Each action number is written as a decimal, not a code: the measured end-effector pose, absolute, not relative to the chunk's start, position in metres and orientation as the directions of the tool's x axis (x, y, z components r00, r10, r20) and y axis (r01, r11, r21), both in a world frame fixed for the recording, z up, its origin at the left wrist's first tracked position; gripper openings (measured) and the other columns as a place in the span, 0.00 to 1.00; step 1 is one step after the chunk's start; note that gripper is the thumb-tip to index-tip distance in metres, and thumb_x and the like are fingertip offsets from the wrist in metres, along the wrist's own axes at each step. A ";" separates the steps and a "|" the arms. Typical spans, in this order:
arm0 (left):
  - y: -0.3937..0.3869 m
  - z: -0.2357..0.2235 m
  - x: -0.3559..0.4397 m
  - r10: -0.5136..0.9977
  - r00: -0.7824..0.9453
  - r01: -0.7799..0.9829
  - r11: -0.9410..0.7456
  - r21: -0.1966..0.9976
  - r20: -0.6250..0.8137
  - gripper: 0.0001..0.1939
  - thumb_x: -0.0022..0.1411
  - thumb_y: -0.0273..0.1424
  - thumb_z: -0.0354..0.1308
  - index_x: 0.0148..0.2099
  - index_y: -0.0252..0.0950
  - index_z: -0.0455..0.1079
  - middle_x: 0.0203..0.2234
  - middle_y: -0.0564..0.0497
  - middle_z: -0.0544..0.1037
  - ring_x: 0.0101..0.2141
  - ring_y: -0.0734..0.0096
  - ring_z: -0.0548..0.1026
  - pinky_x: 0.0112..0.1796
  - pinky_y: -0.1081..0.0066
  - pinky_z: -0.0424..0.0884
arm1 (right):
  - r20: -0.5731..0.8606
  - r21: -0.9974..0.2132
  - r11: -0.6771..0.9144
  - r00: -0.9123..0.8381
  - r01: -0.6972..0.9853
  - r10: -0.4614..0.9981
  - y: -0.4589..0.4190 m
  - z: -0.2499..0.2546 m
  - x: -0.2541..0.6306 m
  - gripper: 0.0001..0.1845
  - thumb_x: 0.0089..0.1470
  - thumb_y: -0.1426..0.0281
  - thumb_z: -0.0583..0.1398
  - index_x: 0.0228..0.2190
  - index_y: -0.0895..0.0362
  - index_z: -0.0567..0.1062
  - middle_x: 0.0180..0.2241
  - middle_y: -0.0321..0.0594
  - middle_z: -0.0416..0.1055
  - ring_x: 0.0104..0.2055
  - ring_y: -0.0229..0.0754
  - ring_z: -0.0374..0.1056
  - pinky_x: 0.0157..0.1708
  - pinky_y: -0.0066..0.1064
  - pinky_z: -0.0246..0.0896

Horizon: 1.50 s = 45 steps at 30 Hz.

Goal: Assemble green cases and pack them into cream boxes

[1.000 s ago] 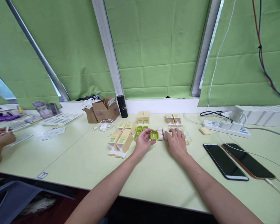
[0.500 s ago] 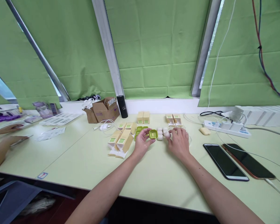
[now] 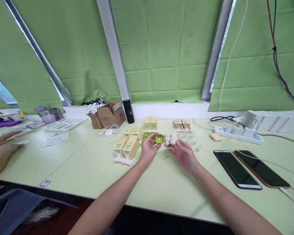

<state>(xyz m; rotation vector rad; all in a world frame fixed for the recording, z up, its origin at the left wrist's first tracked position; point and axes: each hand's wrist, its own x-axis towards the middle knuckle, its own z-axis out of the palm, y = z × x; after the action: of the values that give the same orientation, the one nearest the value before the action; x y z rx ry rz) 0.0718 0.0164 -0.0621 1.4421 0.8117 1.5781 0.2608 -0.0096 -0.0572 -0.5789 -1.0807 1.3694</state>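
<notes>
My left hand (image 3: 149,150) pinches a small square green cup (image 3: 159,139) by its edge, its hollow side facing me. In my right hand (image 3: 185,155) the fingers grip a small rounded white piece (image 3: 173,140), lifted close to the cup but apart from it. Behind that piece stand several more white pieces (image 3: 167,135), partly hidden. More green cups (image 3: 145,134) lie just beyond my left hand. Clear plastic shells (image 3: 196,147) with yellow spots lie to the right of my right fingers. Left of my left hand lie cream cartons with green squares (image 3: 131,147), their near flaps open.
Two cartons (image 3: 150,123) stand farther back, and two open ones (image 3: 182,124) lie to their right. Two phones (image 3: 236,169), a power strip (image 3: 240,134) and cables occupy the right side. A cardboard box (image 3: 110,116) and black bottle (image 3: 128,111) stand back left. Another person's hands (image 3: 5,147) work far left.
My right hand has turned palm upward and brought the white piece up toward the green cup. The clear shells it covered now show. My left hand has barely shifted.
</notes>
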 end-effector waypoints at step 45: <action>-0.009 -0.051 0.077 0.776 0.143 0.501 -0.592 0.632 0.614 0.26 0.56 0.19 0.68 0.56 0.42 0.76 0.49 0.47 0.80 0.52 0.55 0.71 0.55 0.54 0.71 | 0.228 -0.968 0.223 -0.029 -0.117 0.973 -0.002 -0.062 0.261 0.35 0.40 0.46 0.75 0.42 0.58 0.83 0.37 0.48 0.83 0.36 0.49 0.75 0.30 0.36 0.69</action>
<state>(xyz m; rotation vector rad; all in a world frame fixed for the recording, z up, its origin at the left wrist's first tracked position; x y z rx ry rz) 0.0774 -0.0088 -0.0513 2.1472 1.2419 1.4274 0.2608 -0.0024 -0.0617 -0.9388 -1.2559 1.1214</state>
